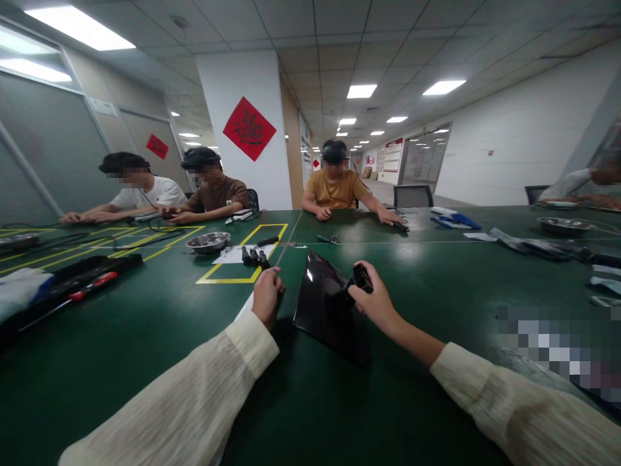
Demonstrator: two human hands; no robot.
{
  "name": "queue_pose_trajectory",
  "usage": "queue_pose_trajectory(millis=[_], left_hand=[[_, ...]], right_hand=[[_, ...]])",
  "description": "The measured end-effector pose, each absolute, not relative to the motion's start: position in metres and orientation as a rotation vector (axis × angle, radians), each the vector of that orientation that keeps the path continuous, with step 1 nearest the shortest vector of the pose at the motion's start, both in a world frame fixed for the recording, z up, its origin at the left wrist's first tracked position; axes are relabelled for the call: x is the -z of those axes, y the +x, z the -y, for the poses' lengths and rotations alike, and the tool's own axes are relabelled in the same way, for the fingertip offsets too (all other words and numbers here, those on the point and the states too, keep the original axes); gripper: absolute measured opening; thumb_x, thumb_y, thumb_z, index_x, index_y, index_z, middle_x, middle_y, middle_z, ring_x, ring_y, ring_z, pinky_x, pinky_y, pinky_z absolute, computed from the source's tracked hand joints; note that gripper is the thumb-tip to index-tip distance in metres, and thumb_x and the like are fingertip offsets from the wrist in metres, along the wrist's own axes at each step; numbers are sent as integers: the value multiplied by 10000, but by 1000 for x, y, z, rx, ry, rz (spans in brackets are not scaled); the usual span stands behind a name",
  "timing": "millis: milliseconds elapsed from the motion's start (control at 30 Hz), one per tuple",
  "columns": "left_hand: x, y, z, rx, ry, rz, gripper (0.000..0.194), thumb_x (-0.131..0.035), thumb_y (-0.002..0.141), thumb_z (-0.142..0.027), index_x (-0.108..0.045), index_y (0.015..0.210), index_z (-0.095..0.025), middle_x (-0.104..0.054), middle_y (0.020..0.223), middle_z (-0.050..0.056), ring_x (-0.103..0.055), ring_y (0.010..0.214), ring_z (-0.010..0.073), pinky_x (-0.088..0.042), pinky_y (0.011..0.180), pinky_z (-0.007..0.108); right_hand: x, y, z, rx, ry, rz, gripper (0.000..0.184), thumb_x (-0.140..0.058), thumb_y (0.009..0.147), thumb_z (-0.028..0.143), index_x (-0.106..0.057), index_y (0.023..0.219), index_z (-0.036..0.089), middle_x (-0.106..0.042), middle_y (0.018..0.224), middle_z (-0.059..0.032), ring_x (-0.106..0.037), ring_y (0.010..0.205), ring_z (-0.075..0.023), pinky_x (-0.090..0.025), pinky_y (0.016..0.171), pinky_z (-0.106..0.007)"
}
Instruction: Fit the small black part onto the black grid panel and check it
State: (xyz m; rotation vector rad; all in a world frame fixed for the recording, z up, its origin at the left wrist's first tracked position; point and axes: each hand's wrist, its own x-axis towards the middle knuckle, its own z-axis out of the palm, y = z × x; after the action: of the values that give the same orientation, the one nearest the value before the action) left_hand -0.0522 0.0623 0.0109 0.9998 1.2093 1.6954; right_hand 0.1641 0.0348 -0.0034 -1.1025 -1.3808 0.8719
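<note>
My right hand (373,294) is closed around the neck of what looks like a black monitor stand (315,285). Its glossy flat base is tilted up on edge, facing left, with the lower edge close to the table. Just left of the base, my left hand (267,294) is curled with fingers pressed together; whatever it may hold is too small to make out. A white sheet (245,307) lies partly under my left wrist. Beyond that hand, several black plastic parts (255,257) rest on white paper (228,255) within a yellow taped outline.
On the green table (436,310) are a metal bowl (208,242), pliers (330,239), and a black tray (92,278) with red-handled tools at left. Another bowl (564,225) and cloths (519,244) lie right. A person (337,188) sits opposite; others sit at both sides.
</note>
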Motion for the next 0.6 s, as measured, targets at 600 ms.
queue_pose_trajectory(millis=[600], left_hand=[[-13, -48, -57, -1922, 1037, -1049, 62, -448, 706, -211, -501, 732, -191, -305, 390, -114, -282, 337, 65, -257, 375, 173]], right_hand=[[-3, 129, -35, -439, -1343, 1867, 605, -590, 674, 319, -421, 1249, 232, -612, 866, -25, -584, 738, -194, -444, 698, -324]])
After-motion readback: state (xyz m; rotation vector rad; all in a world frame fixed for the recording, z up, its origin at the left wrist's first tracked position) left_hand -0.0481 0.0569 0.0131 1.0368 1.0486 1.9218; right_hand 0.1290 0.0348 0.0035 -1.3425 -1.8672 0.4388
